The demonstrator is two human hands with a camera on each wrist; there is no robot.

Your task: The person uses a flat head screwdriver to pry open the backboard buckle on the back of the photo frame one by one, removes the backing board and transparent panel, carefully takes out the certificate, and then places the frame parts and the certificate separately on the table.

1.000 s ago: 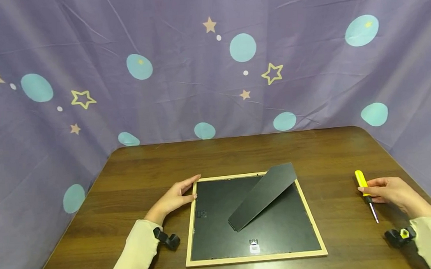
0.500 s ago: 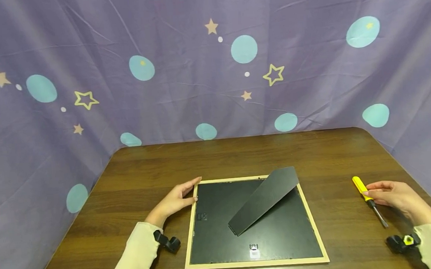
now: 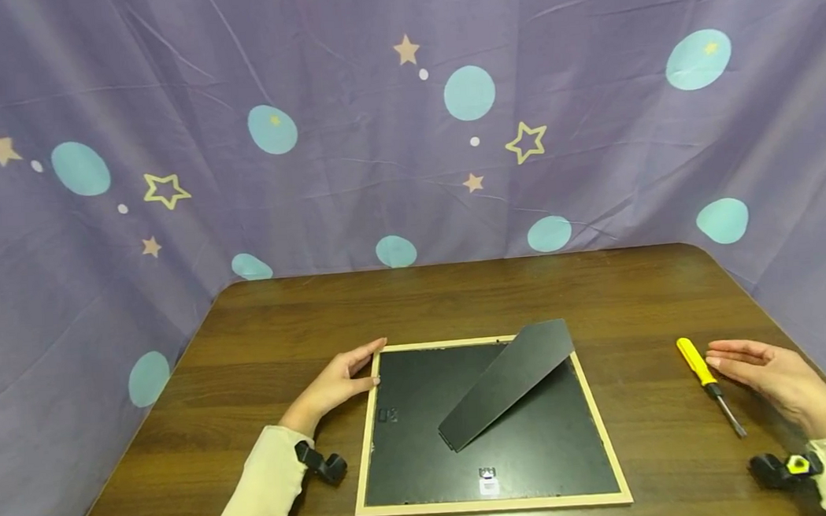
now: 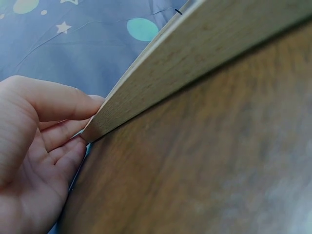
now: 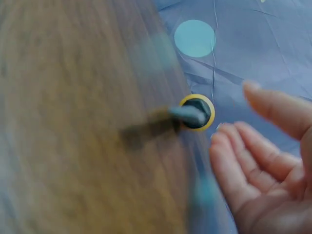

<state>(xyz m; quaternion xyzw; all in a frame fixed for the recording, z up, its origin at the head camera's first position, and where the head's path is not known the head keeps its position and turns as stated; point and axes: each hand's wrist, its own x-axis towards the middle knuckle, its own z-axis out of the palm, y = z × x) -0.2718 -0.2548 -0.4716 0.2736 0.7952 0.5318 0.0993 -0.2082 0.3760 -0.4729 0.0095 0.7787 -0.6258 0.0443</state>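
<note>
A picture frame (image 3: 425,462) with a pale wood border and a black backing lies face down on the table. Its black easel stand (image 3: 509,382) is raised at a slant across the back. At the far left corner, my left hand (image 3: 331,384) grips the frame's edge between thumb and fingers; the left wrist view shows the thumb (image 4: 73,101) against the wooden side (image 4: 161,68). To the right lies a flathead screwdriver (image 3: 696,361) with a yellow and black handle, its tip toward me. Just right of it, apart, my right hand (image 3: 775,378) holds nothing, fingers loosely bent.
The brown wooden table (image 3: 281,313) runs back to a purple curtain (image 3: 349,136) printed with stars and blue spots. Black wrist mounts (image 3: 320,462) sit on both sleeves. Table surface shows between the frame and the screwdriver.
My right hand has laid the screwdriver down, let go of it and drawn off to the right. The screwdriver's tip has swung right. My left hand stays at the frame's corner.
</note>
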